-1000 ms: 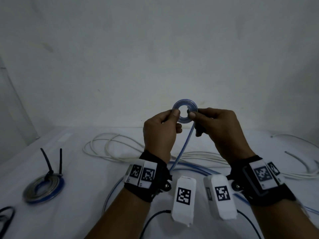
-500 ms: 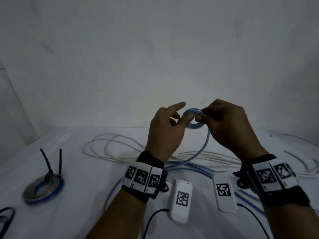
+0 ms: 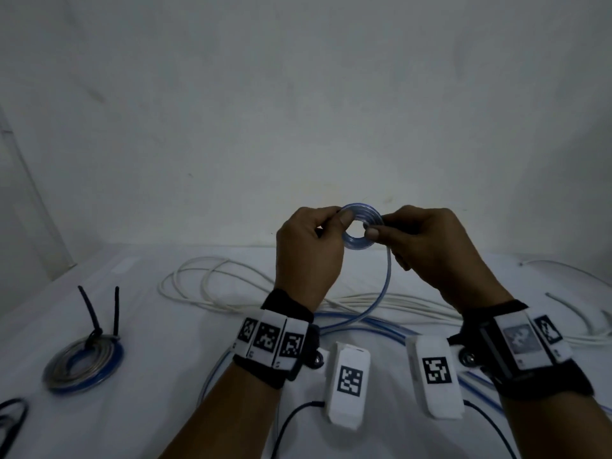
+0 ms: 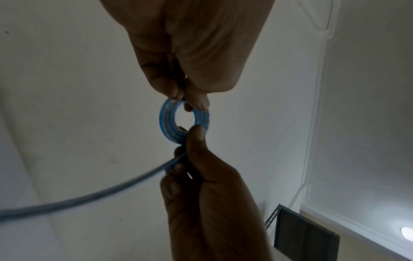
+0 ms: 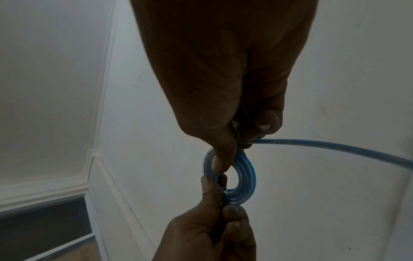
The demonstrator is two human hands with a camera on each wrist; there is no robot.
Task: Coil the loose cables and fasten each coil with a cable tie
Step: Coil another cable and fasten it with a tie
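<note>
I hold a small blue cable coil raised above the worktop, between my two hands. My left hand pinches the coil's left rim between thumb and fingers. My right hand pinches the right rim and also traps the free run of the blue cable where it leaves the coil.

The coil's flat face is turned roughly toward me, its open centre visible between my thumbs. The free run drops from beneath my right hand, curves down and leftward between my wrists, and joins the loose blue length lying on the worktop below and right of my wrists. The next wrap therefore depends on the right hand, which is nearer the feed point; the left hand serves as the anchor.

A long part of the cable is not yet wound, so I judge coiling is at an early stage.

A finished coil fastened with a black cable tie lies on the worktop well to the left of my left hand. White cables lie loose beyond my wrists.
</note>
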